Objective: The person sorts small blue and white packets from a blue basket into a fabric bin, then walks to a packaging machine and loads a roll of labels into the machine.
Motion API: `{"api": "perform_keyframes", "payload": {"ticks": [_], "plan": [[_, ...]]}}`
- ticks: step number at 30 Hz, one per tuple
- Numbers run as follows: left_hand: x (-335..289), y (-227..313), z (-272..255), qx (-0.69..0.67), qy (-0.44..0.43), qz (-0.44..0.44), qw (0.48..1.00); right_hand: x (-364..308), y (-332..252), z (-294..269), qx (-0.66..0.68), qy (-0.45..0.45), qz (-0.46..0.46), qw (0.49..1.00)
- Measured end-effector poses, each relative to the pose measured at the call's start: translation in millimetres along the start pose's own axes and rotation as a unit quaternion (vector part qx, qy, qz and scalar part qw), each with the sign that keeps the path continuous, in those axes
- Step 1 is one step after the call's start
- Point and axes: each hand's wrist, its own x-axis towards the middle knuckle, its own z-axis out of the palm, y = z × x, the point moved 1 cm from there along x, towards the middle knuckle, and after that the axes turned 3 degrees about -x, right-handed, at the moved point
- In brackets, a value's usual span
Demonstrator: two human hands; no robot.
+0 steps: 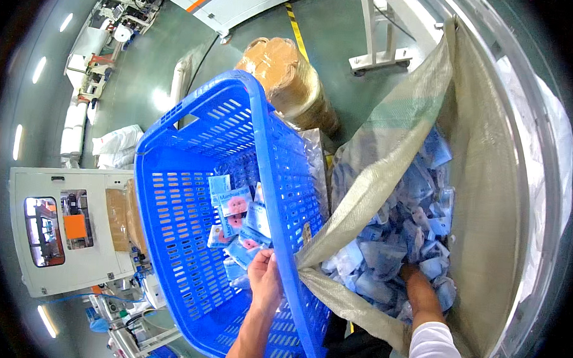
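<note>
My left hand (265, 282) is over the inner side of a blue plastic basket (175, 238), close to its right rim. Its fingers are drawn together in a pinch, and what they hold, if anything, cannot be made out. Just beyond the fingertips lies a loose heap of flat blue-and-white packets (237, 205) with pink pictures. To the right, my right hand (415, 274) reaches down into a large woven sack (490, 207). The sack holds many bluish plastic-wrapped packets (382, 260). Those packets cover my right fingers.
Behind the basket stands a tan roll wrapped in clear film (281, 70). A white machine cabinet (73, 230) is at left. A wheeled white frame (381, 58) stands at the back. The sack's folded edge (355, 220) overlaps the basket's right side.
</note>
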Motion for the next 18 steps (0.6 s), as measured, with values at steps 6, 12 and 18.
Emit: {"api": "perform_keyframes", "payload": {"ticks": [6,12,18], "plan": [[-22,-8,-5,-0.196,0.051,-0.025,0.979,-54,-50,-92,-0.001,0.055,-0.095,0.994],[-44,-6,-22,-0.37,-0.02,-0.093,0.924,-110,-79,-153,-0.081,0.192,-0.165,0.964],[-43,10,-19,-0.315,-0.037,-0.101,0.943,-243,-157,-212,0.084,0.174,-0.23,0.954]]}}
